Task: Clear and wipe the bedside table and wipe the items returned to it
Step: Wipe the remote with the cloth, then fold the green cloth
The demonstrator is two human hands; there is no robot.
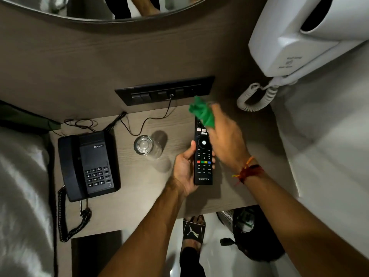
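Observation:
A black TV remote (203,162) is held above the wooden bedside table (139,188), buttons up, in my left hand (184,168), which grips its lower half from the left. My right hand (227,140) holds a bunched green cloth (202,112) against the remote's upper end, and the hand is motion-blurred. A black desk telephone (89,164) sits at the table's left side. An empty clear drinking glass (144,145) stands upright in the middle, left of the remote.
A black switch panel (165,90) on the wall has a thin cable (151,118) running down to the table. A white wall-mounted unit with a coiled cord (257,96) hangs at the upper right. White bedding (20,196) lies left. A black bin (255,232) stands on the floor.

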